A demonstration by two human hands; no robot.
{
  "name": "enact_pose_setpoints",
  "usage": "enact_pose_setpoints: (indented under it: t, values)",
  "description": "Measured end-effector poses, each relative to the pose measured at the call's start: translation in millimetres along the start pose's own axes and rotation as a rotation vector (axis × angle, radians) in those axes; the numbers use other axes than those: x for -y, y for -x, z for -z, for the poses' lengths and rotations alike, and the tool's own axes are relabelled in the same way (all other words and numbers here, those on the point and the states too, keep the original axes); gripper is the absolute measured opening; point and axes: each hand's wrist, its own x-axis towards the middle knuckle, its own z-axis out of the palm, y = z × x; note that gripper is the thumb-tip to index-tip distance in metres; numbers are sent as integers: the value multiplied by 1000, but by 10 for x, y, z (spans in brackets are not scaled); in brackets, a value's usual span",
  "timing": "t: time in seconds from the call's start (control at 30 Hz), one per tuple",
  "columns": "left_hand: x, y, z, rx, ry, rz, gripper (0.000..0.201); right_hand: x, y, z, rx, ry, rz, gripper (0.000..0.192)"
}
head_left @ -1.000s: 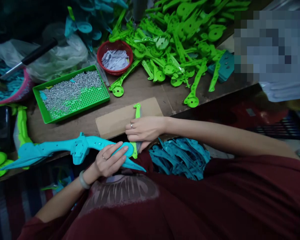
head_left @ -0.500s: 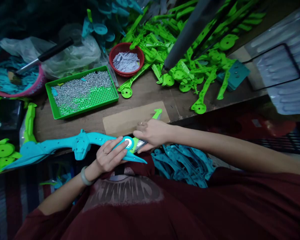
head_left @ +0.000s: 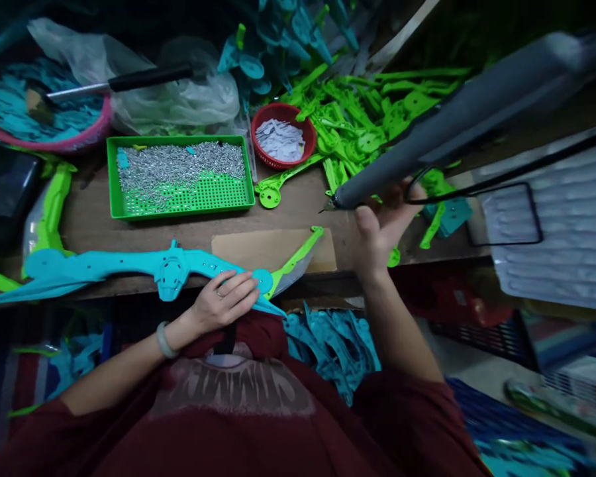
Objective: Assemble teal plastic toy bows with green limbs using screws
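Note:
A blue plastic toy bow [head_left: 129, 261] lies along the table's front edge, with a green limb [head_left: 298, 257] jutting from its right end. My left hand [head_left: 227, 299] lies over the bow near the blue round joint, fingers across the top and the thumb hidden. Over on the right, my right hand [head_left: 385, 232] is raised beside a hanging grey electric screwdriver [head_left: 427, 142]. Its thumb and fingers are apart, partly hidden behind the tool and its black cord; whether they touch it I cannot tell. Under the green limb is a cardboard piece [head_left: 243, 246].
A green tray [head_left: 179, 211] of small screws stands behind the bow, beside a red basket [head_left: 283, 163] of pale pieces. Green limbs [head_left: 367, 126] pile up at the back. A pink basin [head_left: 87, 139] holds blue parts and a hammer. More blue parts [head_left: 332, 344] sit below the table edge.
My right hand has let go of the green limb at the bow's right end and moved up and right to the screwdriver. My left hand stays on the bow. The view has shifted.

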Motion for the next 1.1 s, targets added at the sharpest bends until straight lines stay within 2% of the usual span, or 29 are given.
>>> enact_pose_setpoints:
  t: [0.07, 0.17, 0.27, 0.33, 0.4, 0.47, 0.6, 0.63, 0.7, 0.8, 1.0, 1.07, 1.1]
  values:
    - [18, -1, -16, 1, 11, -30, 19, 41, -312, -222, 103, -191, -48, 55]
    - [31, -27, -34, -8, 22, -26, 20, 189, -738, -519, 276, -475, -100, 55]
    - [28, -79, -64, -22, 9, 44, 20, 386, -892, -597, 425, -693, -216, 62]
    - [30, -108, -91, -15, 6, 73, 20, 507, -819, -533, 544, -817, -289, 62]
    - [41, -119, -115, -3, 10, 75, 19, 615, -643, -441, 604, -894, -319, 55]
    - [60, -115, -128, -1, 8, 62, 19, 722, -400, -384, 547, -865, -337, 43]
    - [101, -104, -121, -24, 16, 33, 18, 946, 112, -432, 262, -663, -352, 31]
    - [107, -105, -116, -28, 24, 32, 19, 997, 208, -456, 234, -610, -340, 30]
    - [113, -108, -108, -26, 31, 32, 20, 1079, 340, -482, 262, -508, -327, 27]
    - [112, -105, -105, -34, 21, 36, 22, 1156, 416, -459, 331, -458, -351, 26]
    - [104, -75, -123, -75, 92, 68, 18, 1143, 468, -375, 354, -509, -415, 32]
    - [96, -61, -133, -90, 101, 53, 18, 1085, 464, -356, 442, -514, -405, 23]
    - [92, -53, -138, -92, 98, 49, 18, 1052, 454, -348, 525, -539, -385, 17]
